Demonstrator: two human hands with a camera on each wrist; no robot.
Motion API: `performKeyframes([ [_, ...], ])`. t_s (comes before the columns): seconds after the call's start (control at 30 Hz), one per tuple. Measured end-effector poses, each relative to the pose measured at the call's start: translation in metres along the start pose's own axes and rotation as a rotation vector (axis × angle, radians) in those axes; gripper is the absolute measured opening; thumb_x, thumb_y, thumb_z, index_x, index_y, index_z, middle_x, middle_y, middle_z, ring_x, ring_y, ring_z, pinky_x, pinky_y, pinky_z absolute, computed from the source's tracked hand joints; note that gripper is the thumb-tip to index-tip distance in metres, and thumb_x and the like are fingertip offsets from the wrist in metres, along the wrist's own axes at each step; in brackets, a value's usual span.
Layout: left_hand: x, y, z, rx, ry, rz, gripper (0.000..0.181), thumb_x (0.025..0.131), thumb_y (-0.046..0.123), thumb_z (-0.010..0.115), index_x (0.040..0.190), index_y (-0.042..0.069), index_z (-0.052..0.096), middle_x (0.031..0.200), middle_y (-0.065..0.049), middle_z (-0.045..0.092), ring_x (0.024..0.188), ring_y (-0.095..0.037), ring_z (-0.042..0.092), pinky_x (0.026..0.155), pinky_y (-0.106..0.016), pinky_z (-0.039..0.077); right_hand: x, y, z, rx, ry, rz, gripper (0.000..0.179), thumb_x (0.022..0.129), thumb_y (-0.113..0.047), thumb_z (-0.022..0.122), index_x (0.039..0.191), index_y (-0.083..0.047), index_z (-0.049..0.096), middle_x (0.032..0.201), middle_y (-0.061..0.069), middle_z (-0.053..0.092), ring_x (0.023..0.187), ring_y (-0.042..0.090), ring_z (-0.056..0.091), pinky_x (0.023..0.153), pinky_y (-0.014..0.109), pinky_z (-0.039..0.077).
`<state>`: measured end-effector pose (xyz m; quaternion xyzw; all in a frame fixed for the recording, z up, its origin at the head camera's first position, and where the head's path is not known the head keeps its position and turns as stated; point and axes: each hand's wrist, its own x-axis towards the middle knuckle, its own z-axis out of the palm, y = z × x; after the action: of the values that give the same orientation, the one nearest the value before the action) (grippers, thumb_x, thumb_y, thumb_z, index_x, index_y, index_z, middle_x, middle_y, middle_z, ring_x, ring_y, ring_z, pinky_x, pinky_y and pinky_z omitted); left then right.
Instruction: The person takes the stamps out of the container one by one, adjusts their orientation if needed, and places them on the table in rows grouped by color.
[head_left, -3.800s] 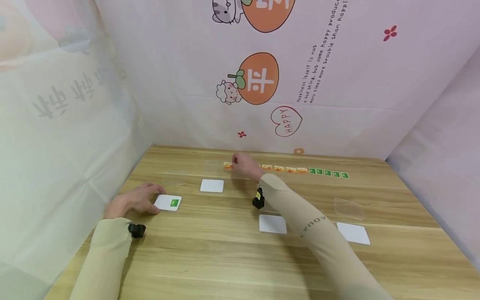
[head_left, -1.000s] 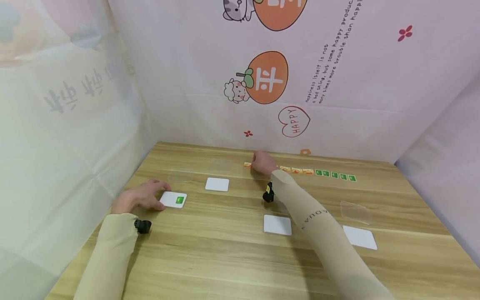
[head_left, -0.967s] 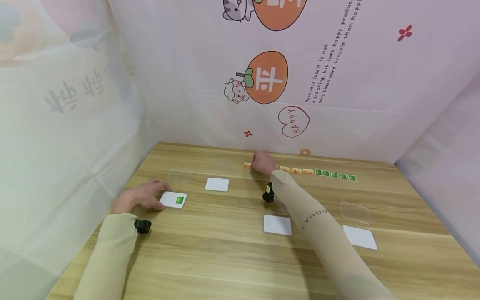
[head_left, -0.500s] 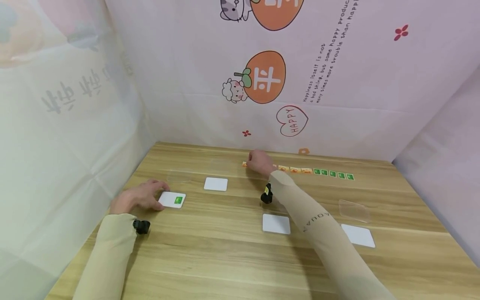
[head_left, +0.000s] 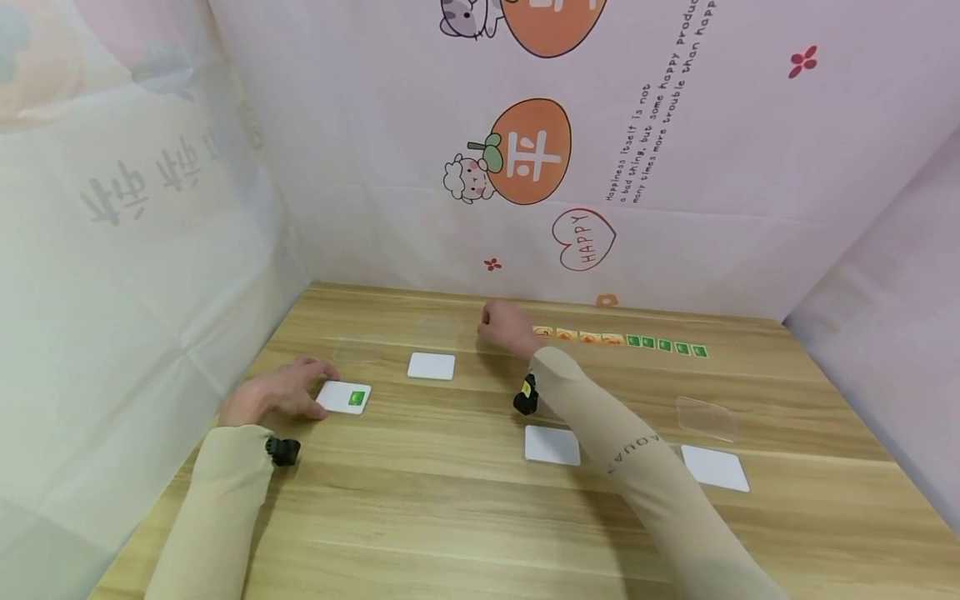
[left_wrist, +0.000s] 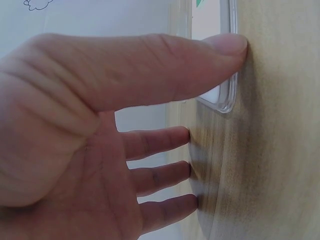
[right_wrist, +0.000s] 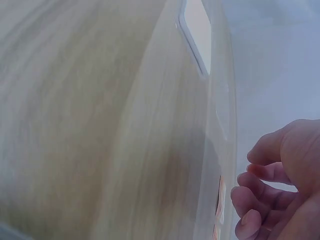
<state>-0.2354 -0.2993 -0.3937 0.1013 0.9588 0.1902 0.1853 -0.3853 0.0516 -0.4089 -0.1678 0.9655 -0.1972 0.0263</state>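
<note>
My left hand (head_left: 281,393) holds the left end of a white rounded card (head_left: 333,396) bearing one small green sticker (head_left: 357,398). In the left wrist view, the thumb lies on the edge of its clear plastic case (left_wrist: 227,102). The other visible fingertips meet the table; the index finger is hidden behind the thumb. My right hand (head_left: 508,327), fingers curled, is at the left end of a row of small orange picture stickers (head_left: 577,337). Thumb and index tip come close together in the right wrist view. Whether a sticker is between them cannot be made out.
Small green stickers (head_left: 666,344) continue the row rightward. Blank white cards lie at centre left (head_left: 431,366), below the right forearm (head_left: 552,446) and at right (head_left: 715,468). Clear plastic pieces lie near the cards, one at right (head_left: 707,418). Printed cloth (head_left: 420,225) encloses the table (head_left: 420,517).
Over the last half second the right hand has shifted a little left along the row. The leftmost orange sticker no longer shows beside it. The left hand stays at its card.
</note>
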Motion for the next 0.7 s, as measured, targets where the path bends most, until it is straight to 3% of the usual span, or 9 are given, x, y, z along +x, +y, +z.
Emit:
performKeyframes([
  [0.4,-0.002,0.002,-0.001,0.008,0.000,-0.002,0.056,0.081,0.019,0.079,0.129,0.011,0.053,0.145,-0.034,0.032,0.124,-0.048,0.043,0.099,-0.064,0.037,-0.001,-0.019,0.010,0.008,0.014,-0.091,0.008,0.091,-0.016,0.059,0.090,-0.009,0.063,0.083,0.004,0.063,0.071,0.016,0.053,0.062,0.028,0.042],
  [0.7,-0.001,0.002,-0.001,0.005,-0.003,-0.006,0.055,0.081,0.019,0.079,0.130,0.012,0.053,0.146,-0.034,0.031,0.124,-0.048,0.042,0.100,-0.064,0.037,-0.011,-0.037,0.018,0.072,-0.043,-0.123,0.009,0.093,-0.018,0.058,0.091,-0.011,0.063,0.079,0.002,0.061,0.064,0.013,0.050,0.055,0.026,0.040],
])
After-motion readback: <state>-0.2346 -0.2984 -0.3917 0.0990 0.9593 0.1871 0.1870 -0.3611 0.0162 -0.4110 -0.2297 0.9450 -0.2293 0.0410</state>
